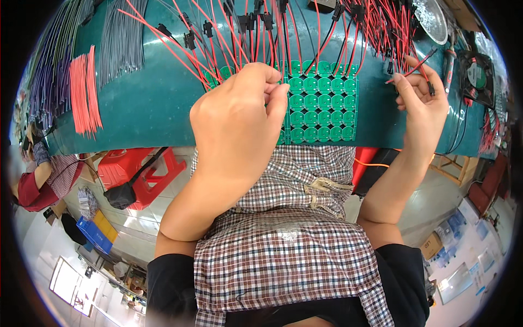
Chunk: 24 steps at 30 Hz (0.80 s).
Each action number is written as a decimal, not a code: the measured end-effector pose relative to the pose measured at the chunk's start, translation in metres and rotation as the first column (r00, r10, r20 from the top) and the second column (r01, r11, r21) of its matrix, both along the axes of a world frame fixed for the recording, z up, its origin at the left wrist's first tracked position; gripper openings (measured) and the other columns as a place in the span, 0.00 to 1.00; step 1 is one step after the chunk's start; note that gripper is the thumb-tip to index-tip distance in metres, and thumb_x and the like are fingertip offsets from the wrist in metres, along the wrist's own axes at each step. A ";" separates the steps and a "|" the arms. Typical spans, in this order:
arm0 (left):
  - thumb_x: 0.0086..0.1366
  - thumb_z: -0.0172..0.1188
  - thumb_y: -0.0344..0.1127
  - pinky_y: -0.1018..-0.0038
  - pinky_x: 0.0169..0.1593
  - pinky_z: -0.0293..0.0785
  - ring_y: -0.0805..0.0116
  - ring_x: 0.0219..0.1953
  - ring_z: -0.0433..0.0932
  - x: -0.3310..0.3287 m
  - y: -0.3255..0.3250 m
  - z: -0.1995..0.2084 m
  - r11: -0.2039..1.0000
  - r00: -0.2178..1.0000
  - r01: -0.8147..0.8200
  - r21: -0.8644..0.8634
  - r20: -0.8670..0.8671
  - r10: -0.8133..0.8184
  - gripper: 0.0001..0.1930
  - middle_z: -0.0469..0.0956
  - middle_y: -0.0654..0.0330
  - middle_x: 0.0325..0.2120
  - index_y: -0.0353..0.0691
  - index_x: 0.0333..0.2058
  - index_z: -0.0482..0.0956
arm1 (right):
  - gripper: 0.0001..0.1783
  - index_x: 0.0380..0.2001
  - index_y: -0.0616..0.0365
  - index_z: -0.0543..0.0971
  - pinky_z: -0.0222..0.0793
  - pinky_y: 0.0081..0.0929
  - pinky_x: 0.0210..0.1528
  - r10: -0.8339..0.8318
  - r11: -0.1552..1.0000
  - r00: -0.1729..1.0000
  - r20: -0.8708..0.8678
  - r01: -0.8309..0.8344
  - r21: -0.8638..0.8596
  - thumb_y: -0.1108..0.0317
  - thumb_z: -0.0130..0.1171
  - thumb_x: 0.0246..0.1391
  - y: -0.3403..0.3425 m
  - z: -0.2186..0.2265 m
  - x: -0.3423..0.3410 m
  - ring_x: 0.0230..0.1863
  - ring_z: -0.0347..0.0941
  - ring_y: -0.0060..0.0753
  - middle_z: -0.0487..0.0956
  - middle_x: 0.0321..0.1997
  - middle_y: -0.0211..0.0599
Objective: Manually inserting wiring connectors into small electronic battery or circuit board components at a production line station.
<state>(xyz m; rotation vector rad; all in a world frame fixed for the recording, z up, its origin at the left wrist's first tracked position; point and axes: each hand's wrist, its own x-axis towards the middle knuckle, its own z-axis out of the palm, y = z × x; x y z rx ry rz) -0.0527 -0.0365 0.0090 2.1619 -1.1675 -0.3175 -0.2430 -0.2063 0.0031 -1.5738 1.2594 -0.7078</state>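
My left hand (237, 120) is over the left part of a panel of small green circuit boards (321, 102), thumb and forefinger pinched together. Whatever lies between those fingertips is too small or hidden to make out. Along the panel's far rows stand several red and black wires with black plug connectors (250, 22) on their far ends. To the right of the panel, my right hand (422, 103) is closed on a short red and black connector cable (420, 66), its wires sticking out past the fingers. A pile of similar cables (387, 22) lies just beyond this hand.
On the green mat (158, 109) at left lie bundles of red wires (84, 92), grey wires (122, 38) and dark purple wires (52, 71). A metal dish (432, 20), a red-and-white handled tool (449, 68) and a black fan (476, 77) are at right. Another person (41, 182) sits far left.
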 end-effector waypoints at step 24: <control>0.58 0.68 0.24 0.84 0.33 0.75 0.80 0.28 0.79 0.031 0.024 0.033 0.972 0.963 -0.187 -0.143 -0.223 0.153 0.05 0.81 0.65 0.27 0.35 0.31 0.80 | 0.06 0.35 0.65 0.82 0.61 0.08 0.32 0.073 0.984 0.996 0.047 -0.064 -0.165 0.80 0.66 0.52 -0.004 0.018 0.000 0.28 0.69 0.10 0.78 0.28 0.22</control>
